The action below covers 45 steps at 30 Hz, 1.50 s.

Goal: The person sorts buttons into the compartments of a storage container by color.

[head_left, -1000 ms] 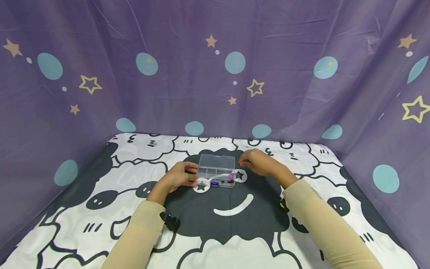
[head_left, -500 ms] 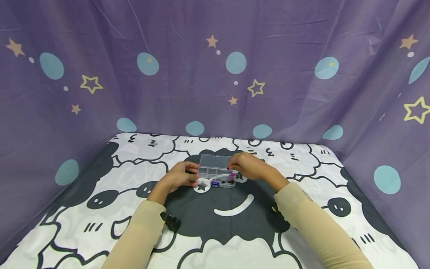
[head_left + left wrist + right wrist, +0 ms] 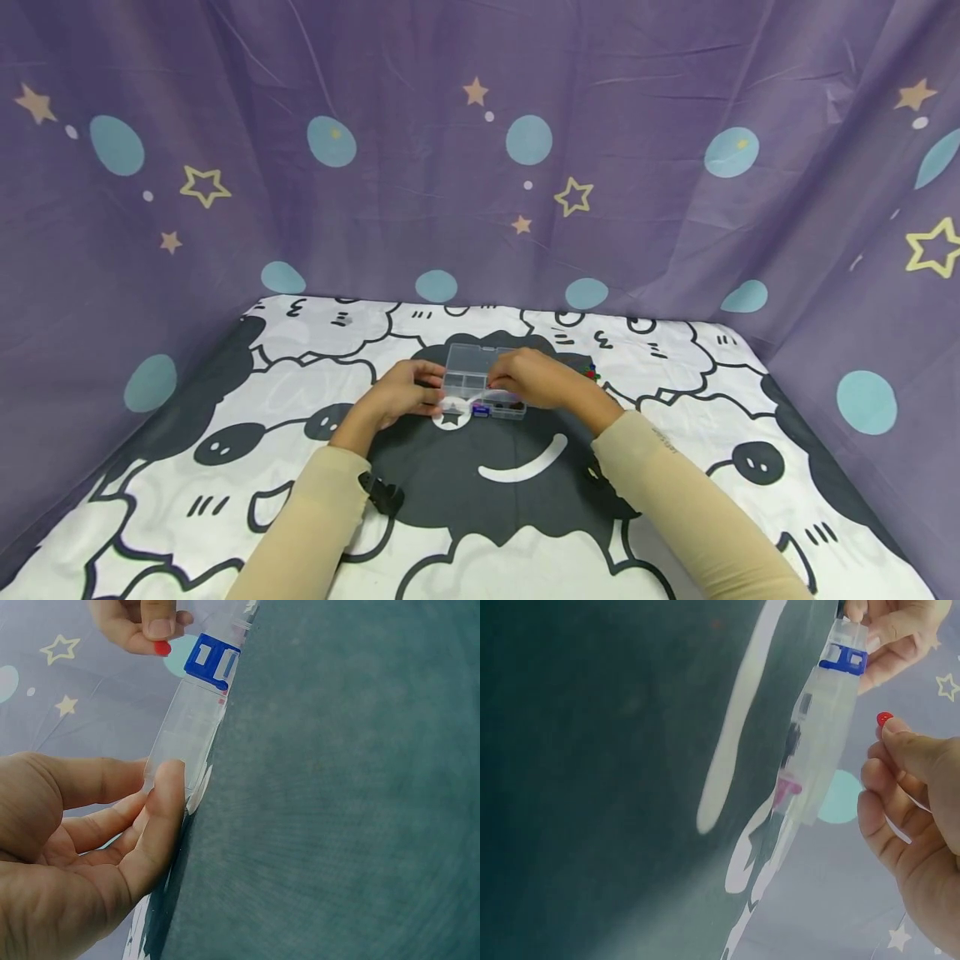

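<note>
A clear plastic compartment box (image 3: 467,382) stands on the dark printed cloth with its lid (image 3: 468,358) raised at the back. It has a blue latch (image 3: 844,660) on its front. My left hand (image 3: 408,389) holds the box's left end between thumb and fingers. Over the right-hand compartments is my right hand (image 3: 536,379), pinching a small red button (image 3: 884,718) between thumb and index finger. A pink piece (image 3: 787,790) and dark pieces (image 3: 791,742) show through the box's front wall. In the head view the right hand hides part of the box.
Small red, green and blue pieces (image 3: 592,373) lie on the cloth to the right, behind my right forearm. The sheep-printed cloth (image 3: 517,500) covers the table. A purple curtain (image 3: 420,208) hangs behind and at both sides.
My right hand has moved left from beside the box to over its compartments, with the red button in its fingers. The small coloured pieces have come into sight. My left hand stays put.
</note>
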{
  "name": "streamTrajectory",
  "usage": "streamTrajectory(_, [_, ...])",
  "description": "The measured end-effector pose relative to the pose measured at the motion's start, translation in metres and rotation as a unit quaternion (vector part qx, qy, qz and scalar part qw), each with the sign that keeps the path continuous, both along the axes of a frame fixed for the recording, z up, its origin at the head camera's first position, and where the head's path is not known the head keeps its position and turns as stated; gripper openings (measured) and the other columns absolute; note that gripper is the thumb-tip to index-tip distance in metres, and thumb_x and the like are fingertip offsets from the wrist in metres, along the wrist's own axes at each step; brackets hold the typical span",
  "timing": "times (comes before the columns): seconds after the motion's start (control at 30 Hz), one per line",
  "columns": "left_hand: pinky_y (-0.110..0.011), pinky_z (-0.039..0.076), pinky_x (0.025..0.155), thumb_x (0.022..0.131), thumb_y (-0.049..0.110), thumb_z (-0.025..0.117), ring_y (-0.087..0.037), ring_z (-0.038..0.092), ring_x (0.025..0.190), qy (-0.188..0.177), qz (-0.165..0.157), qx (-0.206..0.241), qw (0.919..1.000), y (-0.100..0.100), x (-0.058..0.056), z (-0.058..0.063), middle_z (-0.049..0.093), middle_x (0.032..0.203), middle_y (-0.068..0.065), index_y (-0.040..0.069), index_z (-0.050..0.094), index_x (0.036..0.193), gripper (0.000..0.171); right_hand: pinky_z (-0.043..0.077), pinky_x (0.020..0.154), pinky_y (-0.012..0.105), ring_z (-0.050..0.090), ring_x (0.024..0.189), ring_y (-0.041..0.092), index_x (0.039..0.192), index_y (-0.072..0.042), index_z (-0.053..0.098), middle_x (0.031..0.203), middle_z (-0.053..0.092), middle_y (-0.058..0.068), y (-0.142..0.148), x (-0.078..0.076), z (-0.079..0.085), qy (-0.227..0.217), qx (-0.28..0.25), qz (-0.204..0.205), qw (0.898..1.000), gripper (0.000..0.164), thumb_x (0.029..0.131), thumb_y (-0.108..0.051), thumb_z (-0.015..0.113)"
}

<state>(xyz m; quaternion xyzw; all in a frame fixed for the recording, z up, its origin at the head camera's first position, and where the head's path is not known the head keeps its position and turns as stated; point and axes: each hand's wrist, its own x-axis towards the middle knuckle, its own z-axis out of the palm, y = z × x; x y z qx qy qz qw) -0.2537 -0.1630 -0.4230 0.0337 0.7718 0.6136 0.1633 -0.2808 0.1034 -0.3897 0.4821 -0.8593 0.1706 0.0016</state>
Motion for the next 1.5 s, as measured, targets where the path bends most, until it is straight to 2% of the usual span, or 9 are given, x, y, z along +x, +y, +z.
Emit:
streamTrajectory(0.4, [-0.036, 0.066, 0.078, 0.095, -0.01, 0.065, -0.027, 0.067, 0.098, -0.002, 0.001, 0.0, 1.0, 0.0, -0.002, -0.001, 0.053, 0.13, -0.024, -0.004, 0.054, 0.141, 0.049, 0.059, 0.079, 0.028, 0.066, 0.087, 0.012, 0.103, -0.006, 0.077, 0.098, 0.072, 0.002, -0.019, 0.001, -0.006, 0.023, 0.014, 0.029, 0.999, 0.014, 0.103, -0.009, 0.063])
streamTrajectory(0.6, [-0.037, 0.065, 0.079, 0.096, -0.009, 0.065, -0.027, 0.068, 0.097, -0.003, 0.0, 0.0, 1.0, 0.0, -0.002, -0.001, 0.053, 0.131, -0.023, -0.002, 0.054, 0.142, 0.048, 0.057, 0.075, 0.028, 0.063, 0.082, 0.011, 0.1, -0.006, 0.076, 0.093, 0.07, 0.001, -0.021, 0.001, -0.007, 0.023, 0.009, 0.026, 0.999, 0.013, 0.103, -0.007, 0.063])
streamTrajectory(0.73, [-0.037, 0.065, 0.079, 0.095, -0.01, 0.065, -0.027, 0.068, 0.096, -0.003, 0.003, 0.001, 1.0, 0.001, -0.002, 0.0, 0.053, 0.131, -0.023, -0.002, 0.054, 0.141, 0.048, 0.058, 0.079, 0.03, 0.065, 0.086, 0.012, 0.105, -0.006, 0.077, 0.098, 0.072, 0.002, -0.017, 0.0, -0.006, 0.018, 0.006, 0.018, 1.0, 0.014, 0.103, -0.009, 0.063])
streamTrajectory(0.87, [-0.037, 0.065, 0.079, 0.095, -0.01, 0.065, -0.027, 0.067, 0.098, 0.0, 0.002, 0.001, 1.0, 0.001, -0.001, 0.0, 0.053, 0.131, -0.023, -0.003, 0.054, 0.141, 0.048, 0.059, 0.081, 0.029, 0.067, 0.09, 0.013, 0.11, -0.006, 0.077, 0.105, 0.073, 0.003, -0.008, 0.0, -0.004, 0.009, 0.003, 0.003, 1.0, 0.016, 0.104, -0.01, 0.062])
streamTrajectory(1.0, [-0.037, 0.065, 0.08, 0.095, -0.011, 0.064, -0.028, 0.067, 0.1, 0.001, 0.0, 0.001, 1.0, 0.0, -0.001, -0.001, 0.053, 0.132, -0.024, -0.003, 0.054, 0.142, 0.048, 0.058, 0.074, 0.029, 0.064, 0.082, 0.011, 0.107, -0.004, 0.076, 0.098, 0.072, 0.003, 0.005, -0.001, -0.002, 0.006, -0.012, 0.003, 1.0, 0.015, 0.103, -0.007, 0.062])
streamTrajectory(1.13, [-0.037, 0.065, 0.08, 0.095, -0.011, 0.064, -0.029, 0.067, 0.1, -0.001, 0.002, 0.002, 1.0, 0.0, -0.002, -0.002, 0.052, 0.132, -0.024, -0.003, 0.054, 0.142, 0.049, 0.057, 0.072, 0.03, 0.063, 0.081, 0.012, 0.105, -0.003, 0.076, 0.095, 0.071, 0.003, 0.022, -0.003, -0.001, 0.017, -0.024, 0.001, 1.0, 0.014, 0.102, -0.003, 0.062])
streamTrajectory(1.5, [-0.036, 0.065, 0.08, 0.095, -0.011, 0.064, -0.03, 0.067, 0.103, -0.004, 0.002, 0.004, 1.0, -0.001, -0.004, -0.003, 0.052, 0.132, -0.024, -0.003, 0.054, 0.142, 0.049, 0.061, 0.077, 0.036, 0.069, 0.089, 0.018, 0.102, -0.002, 0.077, 0.096, 0.073, 0.004, 0.074, -0.01, 0.0, 0.05, -0.019, -0.042, 0.998, 0.01, 0.099, -0.004, 0.068])
